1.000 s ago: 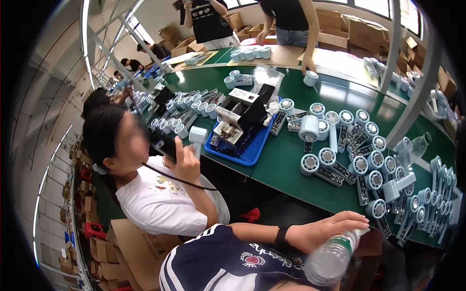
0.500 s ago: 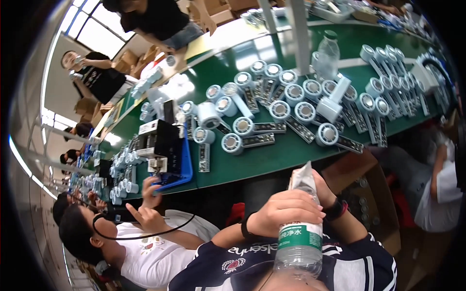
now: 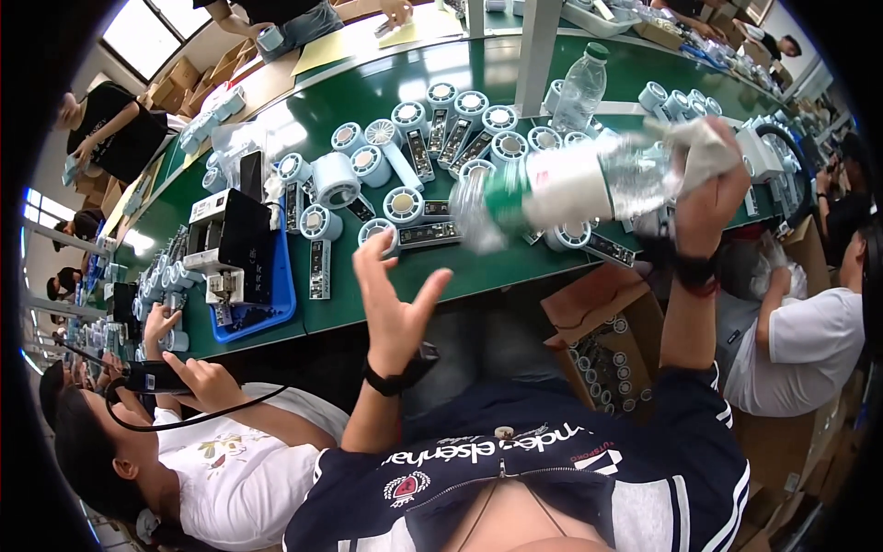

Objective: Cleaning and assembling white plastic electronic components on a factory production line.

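My right hand [image 3: 713,189] is closed round the neck end of a clear plastic water bottle [image 3: 561,189] with a green and white label. The bottle lies sideways in the air above the bench, its base toward the left and blurred by motion. A crumpled white piece [image 3: 706,152], paper or cloth, sits at the bottle's neck under my fingers. My left hand [image 3: 397,304] is raised empty at the bench's near edge, fingers apart, left of the bottle's base. Behind them, pale-blue round fan-like heads [image 3: 403,204] with circuit strips lie on the green bench [image 3: 368,317].
A blue tray [image 3: 287,308] holds a black box on the left. Another bottle [image 3: 581,87], green-capped, stands beside a grey post [image 3: 536,64]. An open carton [image 3: 602,359] of round parts is below the bench edge. Co-workers sit close on both sides.
My right hand has swung the bottle from upright at my chest to sideways over the bench. My left hand has let go of it and moved left, opening. The view has shifted.
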Demonstrator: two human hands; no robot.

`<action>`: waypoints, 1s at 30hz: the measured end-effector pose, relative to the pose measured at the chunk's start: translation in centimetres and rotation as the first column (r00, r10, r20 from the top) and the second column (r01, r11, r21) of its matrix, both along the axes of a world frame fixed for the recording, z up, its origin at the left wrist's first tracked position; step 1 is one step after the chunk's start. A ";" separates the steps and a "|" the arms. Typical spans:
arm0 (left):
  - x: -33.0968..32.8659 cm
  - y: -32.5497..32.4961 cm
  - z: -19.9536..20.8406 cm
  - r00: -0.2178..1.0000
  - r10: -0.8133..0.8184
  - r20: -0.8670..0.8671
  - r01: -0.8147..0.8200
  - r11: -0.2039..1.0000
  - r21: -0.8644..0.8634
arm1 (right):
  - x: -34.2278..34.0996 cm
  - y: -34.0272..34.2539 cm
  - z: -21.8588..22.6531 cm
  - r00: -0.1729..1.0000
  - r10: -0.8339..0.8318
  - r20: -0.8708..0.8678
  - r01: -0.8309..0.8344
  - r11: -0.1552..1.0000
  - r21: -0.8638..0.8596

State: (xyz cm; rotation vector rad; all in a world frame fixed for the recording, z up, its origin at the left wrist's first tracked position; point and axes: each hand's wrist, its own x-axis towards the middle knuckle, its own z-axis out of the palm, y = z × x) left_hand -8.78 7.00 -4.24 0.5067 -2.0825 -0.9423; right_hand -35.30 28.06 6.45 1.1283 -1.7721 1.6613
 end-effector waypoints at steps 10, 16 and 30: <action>5.1 -5.6 7.3 0.925 -0.003 -0.380 0.040 0.995 0.089 | -11.6 -13.2 2.6 0.544 -0.038 -0.838 0.591 0.726 0.351; 6.8 -9.9 5.0 0.649 -0.169 -0.742 0.426 0.889 0.170 | -19.9 -19.2 -0.4 0.601 0.137 -0.787 0.565 0.623 0.541; 21.3 -18.4 0.1 -0.200 0.418 -0.886 0.883 0.470 0.023 | -7.1 -9.2 6.0 0.932 -0.115 -0.343 0.213 0.941 0.263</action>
